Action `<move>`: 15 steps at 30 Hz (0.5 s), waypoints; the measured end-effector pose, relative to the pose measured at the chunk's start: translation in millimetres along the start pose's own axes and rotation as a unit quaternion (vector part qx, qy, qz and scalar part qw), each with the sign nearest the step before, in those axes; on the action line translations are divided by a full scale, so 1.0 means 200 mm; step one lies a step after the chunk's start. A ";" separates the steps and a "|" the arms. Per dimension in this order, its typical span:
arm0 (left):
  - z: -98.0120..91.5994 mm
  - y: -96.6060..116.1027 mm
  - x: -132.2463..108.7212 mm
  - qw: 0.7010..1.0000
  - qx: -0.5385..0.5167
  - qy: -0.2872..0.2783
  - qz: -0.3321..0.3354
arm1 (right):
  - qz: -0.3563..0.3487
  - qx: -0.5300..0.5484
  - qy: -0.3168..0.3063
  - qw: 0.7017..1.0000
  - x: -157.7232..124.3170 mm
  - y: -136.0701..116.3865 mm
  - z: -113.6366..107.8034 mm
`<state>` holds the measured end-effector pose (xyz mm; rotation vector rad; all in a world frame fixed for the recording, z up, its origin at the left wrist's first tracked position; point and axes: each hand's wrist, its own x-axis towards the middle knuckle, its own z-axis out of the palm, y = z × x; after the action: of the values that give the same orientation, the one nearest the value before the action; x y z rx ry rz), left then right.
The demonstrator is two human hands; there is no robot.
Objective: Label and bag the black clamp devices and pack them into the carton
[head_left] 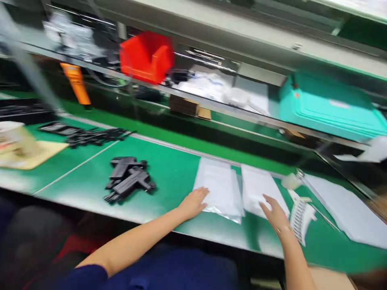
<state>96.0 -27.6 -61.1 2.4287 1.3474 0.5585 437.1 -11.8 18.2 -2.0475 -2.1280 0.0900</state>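
My left hand [194, 202] rests at the left edge of a stack of clear plastic bags [219, 187] on the green bench, its fingers stretched out and holding nothing. To the right, my right hand [274, 211] hovers over or touches the lower part of a second white stack [261, 187]; which of the two I cannot tell. Its fingers are apart. Several black plastic parts [128, 179] lie in a pile left of my left hand. Just right of my right hand is a white strip with dark markings [298, 219], blurred by motion.
A shelf above the bench carries a red bin [146, 56] and a teal case [332, 104]. An orange tool [76, 82] hangs at the left. More black parts [93, 136] and a yellow tray [48, 153] lie far left. White sheets [347, 205] and a small jar [292, 181] are on the right.
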 end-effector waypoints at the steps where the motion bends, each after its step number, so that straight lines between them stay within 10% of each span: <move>1: 0.01 -0.01 0.00 1.000 0.002 0.002 0.009 | 0.022 -0.014 -0.020 0.999 -0.03 0.04 0.01; 10: -0.01 -0.06 0.02 1.000 -0.008 -0.007 -0.007 | 0.028 -0.035 -0.058 0.997 0.05 -0.01 0.07; 15: 0.06 -0.05 -0.03 0.994 -0.089 -0.039 -0.046 | -0.099 0.007 0.044 0.994 0.42 -0.27 0.03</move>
<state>90.9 -27.4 -76.9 2.2111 1.3104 0.5297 380.7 69.8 29.7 -1.7871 -2.2538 -0.0122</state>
